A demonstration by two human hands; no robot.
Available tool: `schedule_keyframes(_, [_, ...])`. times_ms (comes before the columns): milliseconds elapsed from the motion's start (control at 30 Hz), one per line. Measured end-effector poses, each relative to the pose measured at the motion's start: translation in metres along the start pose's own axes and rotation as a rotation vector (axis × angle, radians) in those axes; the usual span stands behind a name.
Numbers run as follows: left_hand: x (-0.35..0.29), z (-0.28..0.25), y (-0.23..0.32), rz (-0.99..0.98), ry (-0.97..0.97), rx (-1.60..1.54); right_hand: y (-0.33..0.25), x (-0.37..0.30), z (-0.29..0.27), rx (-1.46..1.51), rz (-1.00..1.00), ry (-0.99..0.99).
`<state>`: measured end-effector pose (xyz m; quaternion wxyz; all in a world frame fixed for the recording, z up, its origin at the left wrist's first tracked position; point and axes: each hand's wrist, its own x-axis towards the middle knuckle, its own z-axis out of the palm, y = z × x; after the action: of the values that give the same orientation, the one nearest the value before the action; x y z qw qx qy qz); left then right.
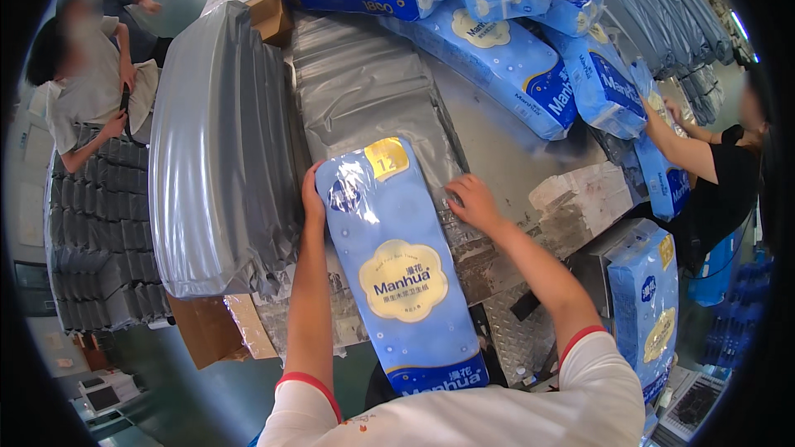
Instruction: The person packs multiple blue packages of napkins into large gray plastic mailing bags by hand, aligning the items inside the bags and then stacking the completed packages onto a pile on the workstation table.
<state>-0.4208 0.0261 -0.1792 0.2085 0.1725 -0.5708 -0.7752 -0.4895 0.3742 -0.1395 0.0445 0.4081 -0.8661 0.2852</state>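
A long, light-blue pack of toilet paper (364, 236) with a cream label and a darker blue end lies before me. Its near end rests close to my body, and its far end overlaps a stack of flat grey plastic bags (356, 83). My left hand (313, 196) presses along the pack's far left edge, its fingers partly hidden behind the side. To the right of the pack, apart from it, my right hand (472, 201) has its fingers curled at the crumpled edge of the grey plastic bags.
A tall grey bundle of bags (219, 149) stands left of the stack. More blue packs (497, 62) pile at the far right of the metal table (542, 161). Another pack (646, 306) stands near right. A co-worker (720, 174) handles packs at right; another person (95, 83) is at left.
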Motion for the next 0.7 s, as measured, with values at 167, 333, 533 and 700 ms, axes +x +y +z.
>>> schedule_keyframes(167, [-0.042, 0.011, 0.007, -0.216, 0.02, -0.177, 0.026, 0.038, 0.028, -0.29, -0.27, -0.199])
schedule_keyframes(333, [-0.067, 0.012, 0.004, -0.235, -0.105, 0.02, 0.03, 0.058, 0.043, -0.201, -0.037, -0.209])
schedule_keyframes(533, [-0.091, 0.028, 0.009, 0.128, -0.313, 0.531, 0.052, 0.078, 0.049, 0.153, 0.344, -0.028])
schedule_keyframes(700, [-0.054, 0.036, 0.013, 0.611, -0.188, 1.43, 0.049, 0.085, 0.037, 0.505, 0.59, 0.037])
